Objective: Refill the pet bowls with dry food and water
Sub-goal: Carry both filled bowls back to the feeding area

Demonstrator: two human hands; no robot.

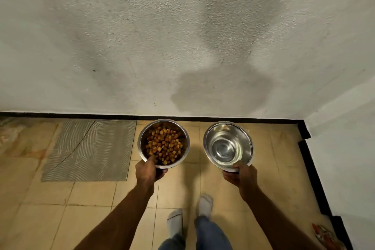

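Two steel bowls are held out side by side above the floor, a clear gap between them. The food bowl (163, 143) on the left is filled with brown, cube-shaped dry kibble (164, 145). The water bowl (228, 145) on the right holds clear water that lets the ringed bottom show through.

The left hand (148, 171) grips the food bowl at its near edge: the thumb hooks over the rim and dips inside, touching the kibble, while the other fingers (162, 171) wrap beneath, clamped on the rim. The right hand (241, 176) takes the water bowl the same way at its near edge, thumb lying over the rim and the remaining fingers curled under the base, closed tight on it. Both arms reach forward from the bottom of the view.

Below lies a floor (91, 205) of beige tiles with thin grout lines. To the left of the bowls one tile's place shows a grey patch of ridged mortar (89, 150) with a dark curved line across it. Two feet in white socks (205, 205) and blue jeans cuffs (211, 233) stand on the tiles between the arms. A black skirting (81, 116) runs along the foot of a rough, white plastered wall (142, 36), which carries soft shadows, and turns the corner at the right. A reddish object (324, 233), too blurred to identify, lies by the right-hand wall.
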